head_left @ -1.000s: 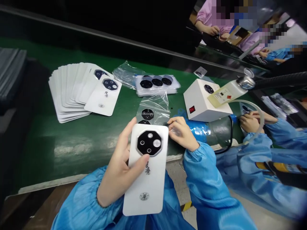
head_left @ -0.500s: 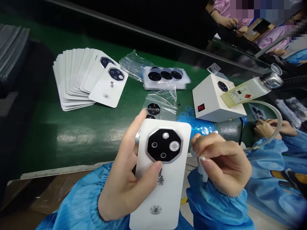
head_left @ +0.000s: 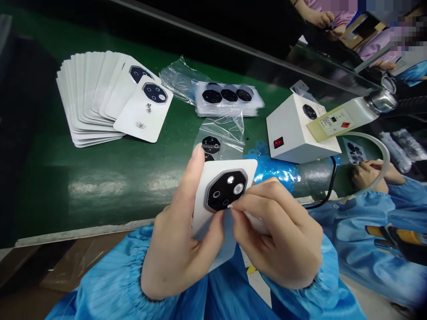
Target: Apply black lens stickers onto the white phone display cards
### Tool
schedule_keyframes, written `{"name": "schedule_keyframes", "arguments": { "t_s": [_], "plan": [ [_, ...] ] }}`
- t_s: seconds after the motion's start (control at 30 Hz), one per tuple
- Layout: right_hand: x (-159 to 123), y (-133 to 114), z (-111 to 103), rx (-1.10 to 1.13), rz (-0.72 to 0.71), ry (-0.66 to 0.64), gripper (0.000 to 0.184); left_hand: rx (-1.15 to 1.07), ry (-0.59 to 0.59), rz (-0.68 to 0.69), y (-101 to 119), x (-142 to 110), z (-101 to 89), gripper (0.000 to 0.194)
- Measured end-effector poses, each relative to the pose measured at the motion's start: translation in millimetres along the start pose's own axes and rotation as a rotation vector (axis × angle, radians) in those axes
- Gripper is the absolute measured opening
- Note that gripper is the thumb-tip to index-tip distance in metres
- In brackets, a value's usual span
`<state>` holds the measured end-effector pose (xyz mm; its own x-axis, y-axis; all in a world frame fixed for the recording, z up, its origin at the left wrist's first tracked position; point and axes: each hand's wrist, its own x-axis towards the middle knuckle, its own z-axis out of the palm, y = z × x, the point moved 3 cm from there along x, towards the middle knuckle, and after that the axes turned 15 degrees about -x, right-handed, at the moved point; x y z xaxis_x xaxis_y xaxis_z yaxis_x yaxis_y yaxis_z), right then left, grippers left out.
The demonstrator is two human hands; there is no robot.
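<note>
My left hand (head_left: 176, 240) grips a white phone-back card (head_left: 203, 204), its thumb pressed on the lower face and its fingers behind. A black octagonal camera lens module (head_left: 225, 190) with a silver rim sits on the card, tilted toward me. My right hand (head_left: 278, 235) pinches a small white scrap (head_left: 255, 222), perhaps cloth or film, and its fingertips touch the module's lower edge. The lower part of the card is hidden behind my hands.
Fanned white cards (head_left: 90, 98) and clear bags of black modules (head_left: 227, 95) lie on the green bench (head_left: 100, 178). A white box with a red switch (head_left: 293, 129) stands at right, beside a blue-taped pipe (head_left: 276, 173). A co-worker's hand (head_left: 367, 174) works at far right.
The card has tilted and dropped lower, away from me. My right hand has moved left, bringing the white scrap from beside the card onto the module's lower edge.
</note>
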<state>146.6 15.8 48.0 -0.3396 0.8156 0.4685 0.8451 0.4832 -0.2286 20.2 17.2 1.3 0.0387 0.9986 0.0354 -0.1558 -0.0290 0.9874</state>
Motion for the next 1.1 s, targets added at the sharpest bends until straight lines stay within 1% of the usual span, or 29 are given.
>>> {"name": "schedule_keyframes", "arguments": {
  "t_s": [0.1, 0.3, 0.37, 0.47, 0.53, 0.63, 0.9, 1.1],
  "plan": [
    [-1.7, -1.1, 4.3, -0.047, -0.011, 0.012, 0.018, 0.116, -0.052, 0.058, 1.0, -0.1, 0.4, 0.076],
    [-3.4, -1.2, 5.8, -0.106, -0.035, -0.001, 0.016, 0.338, -0.083, 0.180, 6.7, 0.1, 1.0, 0.083],
    [-3.1, -1.6, 6.6, -0.118, -0.033, -0.006, 0.014, 0.358, -0.080, 0.206, 6.2, 0.0, 1.1, 0.083],
    [-2.1, -2.9, 7.7, -0.138, -0.035, 0.020, 0.010, 0.335, -0.050, 0.313, 4.6, -0.6, 0.1, 0.080],
    [-1.6, -3.7, 8.6, -0.155, -0.039, 0.038, 0.010, 0.350, -0.058, 0.391, 3.2, -1.1, 0.2, 0.081],
    [-1.3, -4.0, 10.1, -0.178, -0.041, 0.041, 0.012, 0.385, -0.081, 0.462, 1.4, -1.5, 0.6, 0.082],
    [-2.4, -4.6, 10.4, -0.194, -0.040, 0.048, 0.014, 0.418, -0.140, 0.510, 1.8, -1.5, 0.1, 0.085],
    [-1.7, -4.4, 10.8, -0.210, -0.037, 0.043, 0.014, 0.443, -0.140, 0.554, 1.0, -1.7, 0.4, 0.086]
  ]
}}
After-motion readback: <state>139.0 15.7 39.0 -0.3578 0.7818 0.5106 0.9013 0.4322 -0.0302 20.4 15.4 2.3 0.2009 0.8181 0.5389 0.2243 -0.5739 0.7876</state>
